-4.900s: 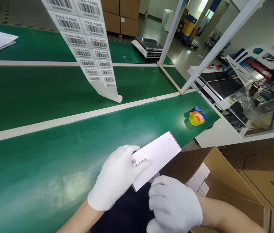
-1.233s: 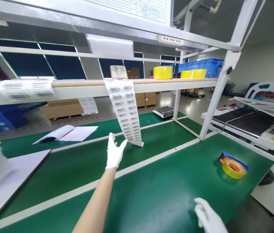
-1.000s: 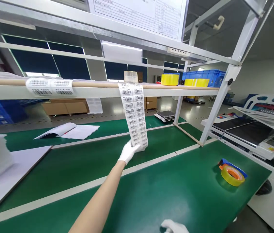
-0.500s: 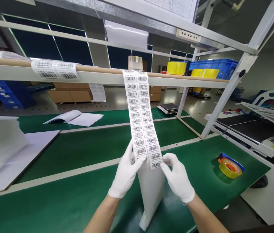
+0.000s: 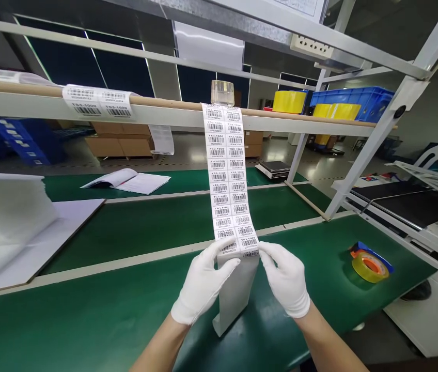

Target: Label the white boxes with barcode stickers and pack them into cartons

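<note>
A long strip of barcode labels (image 5: 227,170) hangs from the shelf edge, where a clear tape roll (image 5: 222,93) stands at its top. Near its lower end, my left hand (image 5: 205,279), in a white glove, is at the left edge, thumb and index finger apart around the strip's side. On the right edge, my gloved right hand (image 5: 285,276) pinches the strip between thumb and fingers. Below the hands the strip bends over and its blank backing (image 5: 236,294) hangs down to the green table, curled at the bottom.
The green table (image 5: 106,320) carries a tape roll with a blue and orange part (image 5: 370,266) at right. An open notebook (image 5: 137,182) lies behind, large white sheets (image 5: 10,222) at left. Yellow tape rolls (image 5: 289,102) and a blue bin (image 5: 358,98) are on the shelf (image 5: 281,124).
The bend in the label strip sits higher, and the hanging backing looks shorter. My left thumb and index finger have spread apart. The camera view has shifted slightly.
</note>
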Demonstrator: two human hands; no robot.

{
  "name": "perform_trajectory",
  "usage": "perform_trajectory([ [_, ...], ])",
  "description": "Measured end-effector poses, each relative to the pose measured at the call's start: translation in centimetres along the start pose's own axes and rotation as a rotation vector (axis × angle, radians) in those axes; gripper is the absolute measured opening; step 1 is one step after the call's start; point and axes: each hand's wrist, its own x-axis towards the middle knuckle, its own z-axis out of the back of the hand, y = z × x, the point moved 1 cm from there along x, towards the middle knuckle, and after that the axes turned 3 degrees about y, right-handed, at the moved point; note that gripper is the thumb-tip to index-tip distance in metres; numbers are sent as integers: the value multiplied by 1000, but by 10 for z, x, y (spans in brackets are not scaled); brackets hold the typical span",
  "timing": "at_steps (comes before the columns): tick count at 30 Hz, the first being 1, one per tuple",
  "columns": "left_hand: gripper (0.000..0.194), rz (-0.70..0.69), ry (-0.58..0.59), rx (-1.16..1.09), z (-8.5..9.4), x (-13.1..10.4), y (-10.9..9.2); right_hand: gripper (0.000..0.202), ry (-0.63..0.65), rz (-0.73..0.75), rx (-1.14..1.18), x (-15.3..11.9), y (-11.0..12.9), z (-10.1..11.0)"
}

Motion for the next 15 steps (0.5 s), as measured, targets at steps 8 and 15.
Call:
perform_trajectory([
  [8, 51, 21, 78, 41, -1, 9, -2, 19, -2, 38, -225, -5, -10, -4],
  [15, 75, -12, 58, -62, -2, 16, 34, 18, 50, -59, -160, -44, -37, -14],
])
